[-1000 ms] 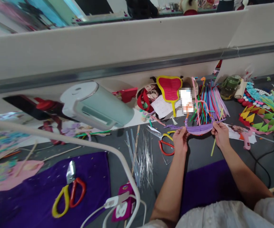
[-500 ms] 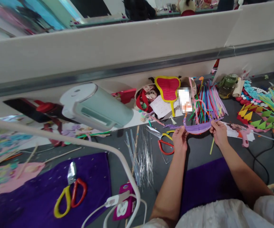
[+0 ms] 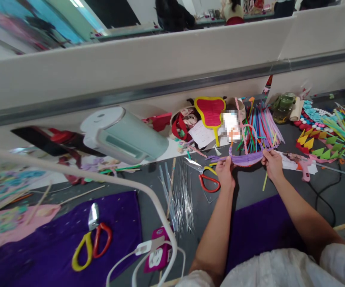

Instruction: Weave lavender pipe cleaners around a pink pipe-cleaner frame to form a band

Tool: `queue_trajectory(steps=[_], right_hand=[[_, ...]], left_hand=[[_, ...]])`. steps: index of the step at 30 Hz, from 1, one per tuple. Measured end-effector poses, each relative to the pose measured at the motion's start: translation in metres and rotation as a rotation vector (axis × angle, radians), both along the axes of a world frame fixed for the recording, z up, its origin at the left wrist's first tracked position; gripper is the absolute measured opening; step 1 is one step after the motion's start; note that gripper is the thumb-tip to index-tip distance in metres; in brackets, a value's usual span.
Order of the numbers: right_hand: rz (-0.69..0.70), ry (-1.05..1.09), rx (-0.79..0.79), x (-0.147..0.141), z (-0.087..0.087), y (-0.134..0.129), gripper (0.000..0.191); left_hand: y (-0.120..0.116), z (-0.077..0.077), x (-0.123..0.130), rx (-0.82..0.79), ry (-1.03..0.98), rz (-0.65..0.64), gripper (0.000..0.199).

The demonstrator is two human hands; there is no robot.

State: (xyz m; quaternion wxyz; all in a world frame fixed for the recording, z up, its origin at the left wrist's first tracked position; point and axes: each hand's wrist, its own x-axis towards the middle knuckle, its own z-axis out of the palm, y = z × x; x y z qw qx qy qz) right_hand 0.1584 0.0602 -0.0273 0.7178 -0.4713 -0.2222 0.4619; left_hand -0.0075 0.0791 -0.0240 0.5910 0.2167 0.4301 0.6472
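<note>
A purple pipe-cleaner piece with an orange-red lower edge is stretched between my two hands. My left hand pinches its left end, and my right hand pinches the right end. Purple strands stick out past the fingers on both sides. Behind the piece rise a pink stem and arch. Scissors with red and yellow handles lie just left of my left hand. A bundle of coloured pipe cleaners lies behind my right hand.
Silver wires lie left of my forearm. A lamp arm crosses the left side, over a purple cloth with more scissors. A pink glue gun is at right. People are beyond the partition.
The purple piece looks flatter, with more strands showing past my left fingers. Both hands keep their pinch. The view has shifted slightly.
</note>
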Motion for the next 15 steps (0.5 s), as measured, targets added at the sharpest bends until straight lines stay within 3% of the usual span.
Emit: queue_trajectory(steps=[15], right_hand=[[-0.020, -0.073, 0.039, 0.0009, -0.0069, 0.0009, 0.027]], left_hand=[[-0.0034, 0.0007, 0.0096, 0.154, 0.179, 0.029, 0.045]])
